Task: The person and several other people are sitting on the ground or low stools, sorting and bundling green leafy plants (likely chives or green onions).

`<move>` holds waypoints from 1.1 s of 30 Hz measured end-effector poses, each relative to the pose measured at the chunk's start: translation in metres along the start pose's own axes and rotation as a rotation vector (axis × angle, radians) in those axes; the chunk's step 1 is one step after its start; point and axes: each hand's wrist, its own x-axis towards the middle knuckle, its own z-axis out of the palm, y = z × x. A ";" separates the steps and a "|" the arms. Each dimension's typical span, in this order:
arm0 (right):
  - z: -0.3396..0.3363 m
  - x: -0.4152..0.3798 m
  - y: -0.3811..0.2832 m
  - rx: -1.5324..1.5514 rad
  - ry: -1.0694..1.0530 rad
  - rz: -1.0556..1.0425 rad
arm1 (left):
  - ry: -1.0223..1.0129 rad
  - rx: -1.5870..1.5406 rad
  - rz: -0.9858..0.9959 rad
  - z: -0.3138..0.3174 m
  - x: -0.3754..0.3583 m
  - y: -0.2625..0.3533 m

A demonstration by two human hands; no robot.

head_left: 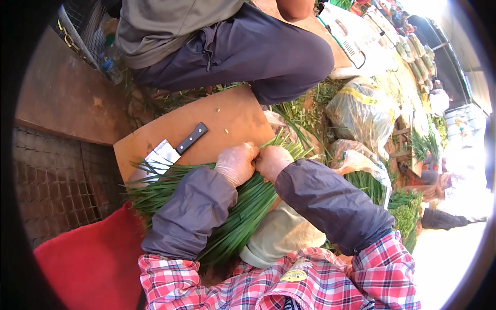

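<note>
A large bundle of long green leaves [243, 206], looking like garlic chives, lies across the near edge of an orange-brown board [243, 113] and toward my lap. My left hand [236, 164] and my right hand [274, 162] meet on top of the bundle, near its paler stem ends. Both hands are closed, with fingertips pinched together and touching; whatever is between them is hidden. A cleaver with a black handle [191, 138] rests on the board to the left, its blade partly under the leaf tips.
Across the board a person in dark trousers [232, 51] sits close. A red cloth [93, 258] lies at lower left, beside wire mesh [51, 181]. To the right are a filled plastic bag [361, 108], more green bunches [405, 206] and scattered trimmings.
</note>
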 end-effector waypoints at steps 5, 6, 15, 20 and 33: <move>-0.011 -0.024 0.010 0.355 -0.083 0.010 | -0.021 0.199 0.128 -0.009 0.002 0.021; -0.013 -0.029 0.010 0.463 -0.129 0.037 | -0.030 0.197 0.097 -0.009 0.002 0.024; -0.015 -0.070 0.061 -0.129 0.418 -0.668 | -0.138 0.158 -0.160 -0.008 -0.001 0.048; -0.012 -0.055 0.071 -0.402 0.262 -0.757 | -0.269 -0.314 -0.586 -0.012 -0.007 0.073; 0.011 -0.024 0.092 -0.348 0.234 -0.685 | -0.558 -0.103 -0.145 0.071 -0.061 0.146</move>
